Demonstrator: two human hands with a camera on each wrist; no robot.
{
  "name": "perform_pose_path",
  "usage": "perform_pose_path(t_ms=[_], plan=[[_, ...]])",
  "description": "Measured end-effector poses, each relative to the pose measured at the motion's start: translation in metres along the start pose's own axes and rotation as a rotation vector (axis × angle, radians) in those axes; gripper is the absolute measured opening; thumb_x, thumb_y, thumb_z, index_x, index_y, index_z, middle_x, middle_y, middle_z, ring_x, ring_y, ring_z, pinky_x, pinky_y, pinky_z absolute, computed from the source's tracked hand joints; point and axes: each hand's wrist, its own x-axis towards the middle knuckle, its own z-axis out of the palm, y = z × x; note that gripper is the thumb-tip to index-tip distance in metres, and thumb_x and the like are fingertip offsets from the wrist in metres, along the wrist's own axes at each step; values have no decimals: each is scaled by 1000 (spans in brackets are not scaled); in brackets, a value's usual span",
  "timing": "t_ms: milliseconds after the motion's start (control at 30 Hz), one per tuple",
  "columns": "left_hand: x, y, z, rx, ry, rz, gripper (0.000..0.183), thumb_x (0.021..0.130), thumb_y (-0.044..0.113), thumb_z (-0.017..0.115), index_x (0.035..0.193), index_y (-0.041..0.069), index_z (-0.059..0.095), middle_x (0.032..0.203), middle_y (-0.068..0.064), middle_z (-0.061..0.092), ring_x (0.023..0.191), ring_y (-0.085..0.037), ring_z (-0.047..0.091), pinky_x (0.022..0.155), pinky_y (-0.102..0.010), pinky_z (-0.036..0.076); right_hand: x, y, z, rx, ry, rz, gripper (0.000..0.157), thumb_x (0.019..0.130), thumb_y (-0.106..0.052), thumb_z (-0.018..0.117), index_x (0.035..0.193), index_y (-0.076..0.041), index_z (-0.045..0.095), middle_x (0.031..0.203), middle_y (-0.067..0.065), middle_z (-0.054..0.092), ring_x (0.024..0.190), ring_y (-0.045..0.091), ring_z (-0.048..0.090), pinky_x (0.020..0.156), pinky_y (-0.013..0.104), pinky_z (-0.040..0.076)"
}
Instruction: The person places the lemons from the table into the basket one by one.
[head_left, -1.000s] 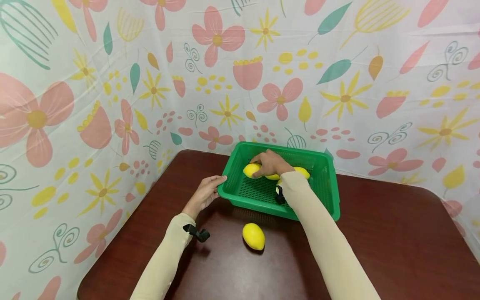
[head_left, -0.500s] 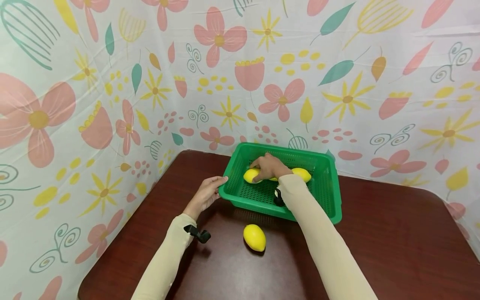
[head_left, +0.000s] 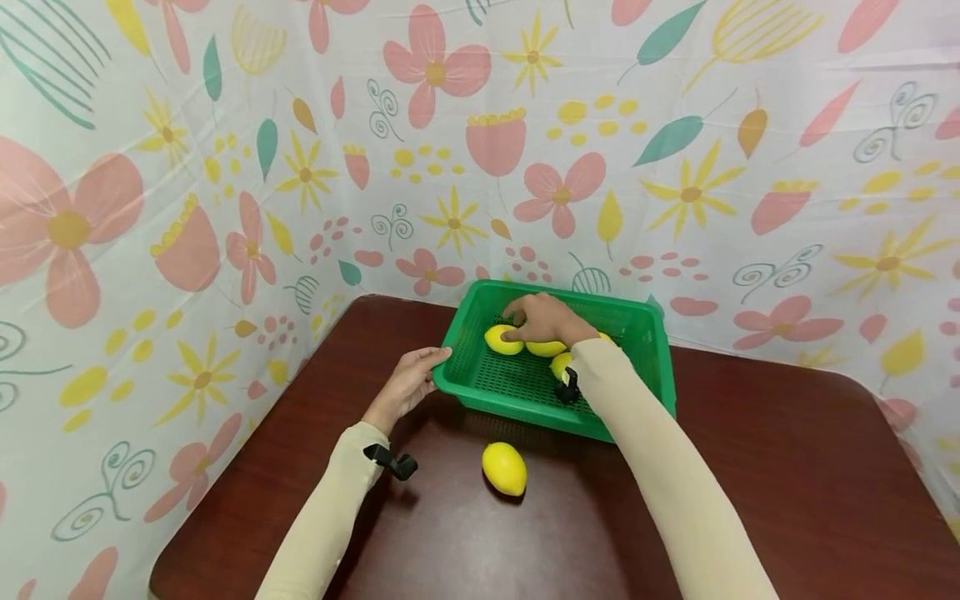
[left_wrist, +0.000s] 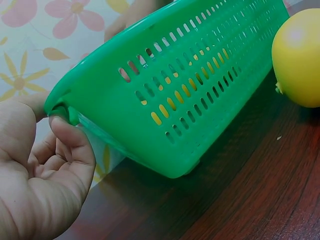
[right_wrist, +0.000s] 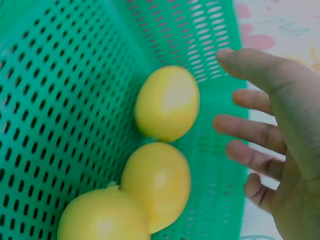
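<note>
Left hand: my left hand pinches the basket rim, fingers curled under the lip; thumb tip hidden behind the rim in left wrist view.
Right hand: my right hand is over the basket, fingers spread apart, slightly bent, holding nothing. Right wrist view shows a gap between fingertips and fruit.
Basket: green plastic basket, rectangular, sloped walls, rolled rim, slotted sides, mesh floor. Corner at my left fingertips, interior under my right fingers. Far right corner cut off in left wrist view.
Left lemon: leftmost lemon, smooth yellow oval, just below my right thumb; thumb overlaps its edge in head view.
Middle lemon: middle lemon, under my right palm, top half hidden.
Near lemon: near lemon, toward me from the right fingers, partly behind the black wrist mount.
Fourth lemon: only a yellow sliver right of my right fingers, rest behind wrist and sleeve; shape unclear.
Loose lemon: table lemon, outside the basket, nearer me than either hand's fingers, right of the left ones. Stem nub visible, right side cut off in left wrist view.
Table: dark red-brown table, wood-grained, glossy, below all fingers.
Backdrop: wrinkled floral sheet, beyond my fingers.
</note>
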Motion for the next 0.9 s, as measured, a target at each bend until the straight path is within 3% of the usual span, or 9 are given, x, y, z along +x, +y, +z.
perform_pose_path(t_ms=[200, 433, 633, 900], plan=[[-1, 0, 1, -12, 8, -2, 34, 103, 27, 65, 119, -3, 63, 94, -5, 67, 76, -11, 66, 73, -25, 58, -28, -17, -11, 19, 149, 24, 43, 99, -35, 70, 134, -10, 66, 115, 13, 74, 104, 30, 70, 90, 51, 56], [-2, -1, 2, -21, 0, 2, 36, 103, 28, 65, 119, -5, 61, 89, -3, 66, 74, -10, 64, 70, -24, 56, -73, -47, -10, 57, 296, 70, 36, 98, -33, 70, 126, -10, 71, 105, 12, 76, 84, 25, 72, 71, 44, 59], [-1, -1, 3, -24, -10, 5, 40, 104, 28, 64, 123, -7, 58, 90, -3, 65, 74, -9, 64, 70, -24, 56, -115, -70, 7, 105, 336, 58, 34, 96, -34, 73, 122, -12, 73, 104, 7, 76, 83, 20, 72, 66, 36, 56], [-2, -1, 2, -31, -5, 3, 40, 104, 28, 65, 124, -6, 59, 91, -4, 65, 75, -11, 64, 71, -24, 57, -157, -76, 45, 114, 426, -21, 32, 91, -33, 79, 117, -15, 75, 100, -1, 76, 85, 15, 67, 70, 36, 55]])
